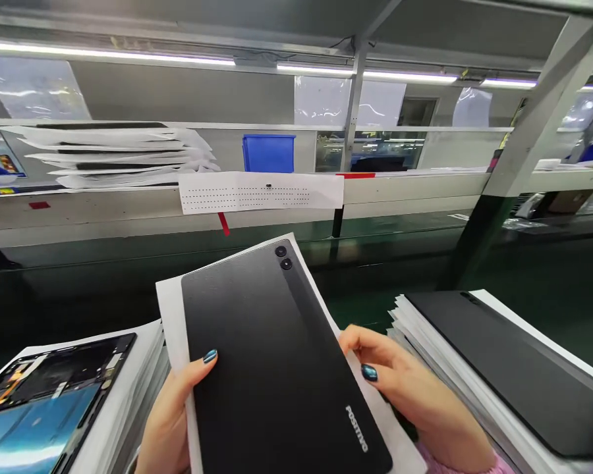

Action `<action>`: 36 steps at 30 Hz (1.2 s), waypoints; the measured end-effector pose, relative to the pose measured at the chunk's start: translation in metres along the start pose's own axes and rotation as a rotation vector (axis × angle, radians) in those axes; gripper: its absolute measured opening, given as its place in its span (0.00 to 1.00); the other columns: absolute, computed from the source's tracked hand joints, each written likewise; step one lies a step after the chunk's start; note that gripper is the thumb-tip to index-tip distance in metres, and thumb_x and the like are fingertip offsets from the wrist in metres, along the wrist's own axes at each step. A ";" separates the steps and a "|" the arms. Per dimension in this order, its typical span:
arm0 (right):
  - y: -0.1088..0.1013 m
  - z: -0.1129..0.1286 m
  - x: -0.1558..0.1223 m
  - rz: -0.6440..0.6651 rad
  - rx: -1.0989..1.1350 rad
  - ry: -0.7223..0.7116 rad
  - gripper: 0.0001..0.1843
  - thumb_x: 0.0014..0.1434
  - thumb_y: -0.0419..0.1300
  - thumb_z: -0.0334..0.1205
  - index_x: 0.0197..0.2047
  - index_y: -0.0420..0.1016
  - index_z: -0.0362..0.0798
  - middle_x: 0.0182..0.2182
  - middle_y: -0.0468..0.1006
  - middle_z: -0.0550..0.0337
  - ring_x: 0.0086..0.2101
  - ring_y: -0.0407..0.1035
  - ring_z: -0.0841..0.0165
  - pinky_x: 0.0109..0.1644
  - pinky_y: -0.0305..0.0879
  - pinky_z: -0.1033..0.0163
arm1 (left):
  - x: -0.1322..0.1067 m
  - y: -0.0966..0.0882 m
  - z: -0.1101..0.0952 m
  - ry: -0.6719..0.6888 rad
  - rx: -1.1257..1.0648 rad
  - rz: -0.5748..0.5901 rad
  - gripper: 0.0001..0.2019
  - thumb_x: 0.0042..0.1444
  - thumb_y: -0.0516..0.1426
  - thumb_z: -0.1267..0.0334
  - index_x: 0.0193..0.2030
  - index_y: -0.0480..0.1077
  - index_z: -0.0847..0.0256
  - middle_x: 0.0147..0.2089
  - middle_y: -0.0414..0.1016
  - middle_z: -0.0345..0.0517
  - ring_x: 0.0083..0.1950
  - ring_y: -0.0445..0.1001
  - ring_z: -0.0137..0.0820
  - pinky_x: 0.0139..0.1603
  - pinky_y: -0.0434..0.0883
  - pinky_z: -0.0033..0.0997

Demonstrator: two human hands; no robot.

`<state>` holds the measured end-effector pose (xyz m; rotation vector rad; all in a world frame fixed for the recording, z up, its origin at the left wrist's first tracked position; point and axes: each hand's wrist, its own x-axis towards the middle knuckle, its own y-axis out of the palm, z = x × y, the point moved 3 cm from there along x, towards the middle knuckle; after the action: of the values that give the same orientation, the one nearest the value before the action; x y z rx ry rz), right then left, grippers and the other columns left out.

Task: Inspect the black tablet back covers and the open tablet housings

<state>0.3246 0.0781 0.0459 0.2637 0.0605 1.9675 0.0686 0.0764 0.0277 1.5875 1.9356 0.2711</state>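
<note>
A black tablet back cover with two camera lenses and the word POSITIVO lies on a white sheet, tilted up in front of me. My left hand grips its left side, thumb pressed on the dark face and fingers hidden beneath. At the right edge, my right hand pinches the white sheet's margin between thumb and curled fingers. To the left, an opened tablet shows its blue battery area and orange ribbon cable on top of a stack. Another black cover tops a stack on the right.
A ledge runs across behind, with a printed paper strip hanging over it. On the shelf are a pile of white sheets with dark pieces between and a blue bin. A slanted metal post rises at right.
</note>
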 end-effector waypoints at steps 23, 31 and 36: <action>0.005 -0.021 0.030 -0.053 0.346 0.053 0.08 0.58 0.70 0.43 0.33 0.84 0.46 0.25 0.78 0.61 0.26 0.68 0.72 0.31 0.65 0.70 | 0.021 0.024 -0.006 -0.259 -0.313 0.214 0.20 0.66 0.47 0.64 0.39 0.81 0.65 0.30 0.82 0.50 0.39 0.83 0.42 0.50 0.77 0.43; 0.004 -0.024 0.030 -0.077 0.324 0.120 0.10 0.57 0.71 0.45 0.35 0.84 0.46 0.28 0.80 0.59 0.27 0.70 0.71 0.34 0.67 0.69 | 0.029 0.034 0.001 -0.458 -0.522 0.250 0.25 0.71 0.43 0.54 0.45 0.78 0.65 0.35 0.82 0.49 0.43 0.82 0.40 0.55 0.74 0.43; 0.005 -0.028 0.028 -0.061 0.283 0.154 0.09 0.60 0.69 0.44 0.34 0.83 0.47 0.31 0.80 0.59 0.29 0.70 0.71 0.31 0.65 0.70 | 0.028 0.030 0.002 -0.451 -0.549 0.259 0.26 0.71 0.42 0.54 0.45 0.78 0.65 0.35 0.82 0.49 0.46 0.82 0.41 0.57 0.73 0.43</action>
<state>0.3036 0.1040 0.0243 0.2899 0.4444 1.9131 0.0919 0.1098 0.0325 1.3719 1.1836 0.4605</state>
